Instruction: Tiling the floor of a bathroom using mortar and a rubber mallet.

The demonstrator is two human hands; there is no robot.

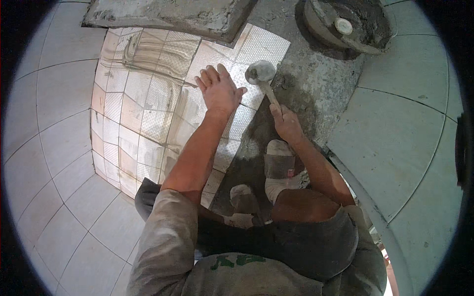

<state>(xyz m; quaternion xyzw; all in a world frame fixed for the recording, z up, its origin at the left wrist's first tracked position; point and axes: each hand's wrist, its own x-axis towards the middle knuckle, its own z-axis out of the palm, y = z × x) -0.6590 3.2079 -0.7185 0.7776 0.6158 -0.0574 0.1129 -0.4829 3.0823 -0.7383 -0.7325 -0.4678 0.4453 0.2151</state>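
My left hand (220, 92) lies over a patterned floor tile (212, 54), its fingers stretched and spread. Whether the palm presses on the tile cannot be made out. To the right, my right hand (286, 123) grips the pale handle of a mallet (261, 72). The mallet's round grey-white head is over the right part of the tile, near its edge; contact with the surface is unclear. Wet grey smears (158, 52) streak the laid tiles left of my left hand.
A round tub of grey mortar (316, 24) with a pale round thing inside stands at the upper right. A cement-covered slab (168, 15) borders the tiles at the top. Bare grey screed (316, 79) runs along the right. Large pale wall tiles (395, 133) flank both sides. My feet (279, 160) are below.
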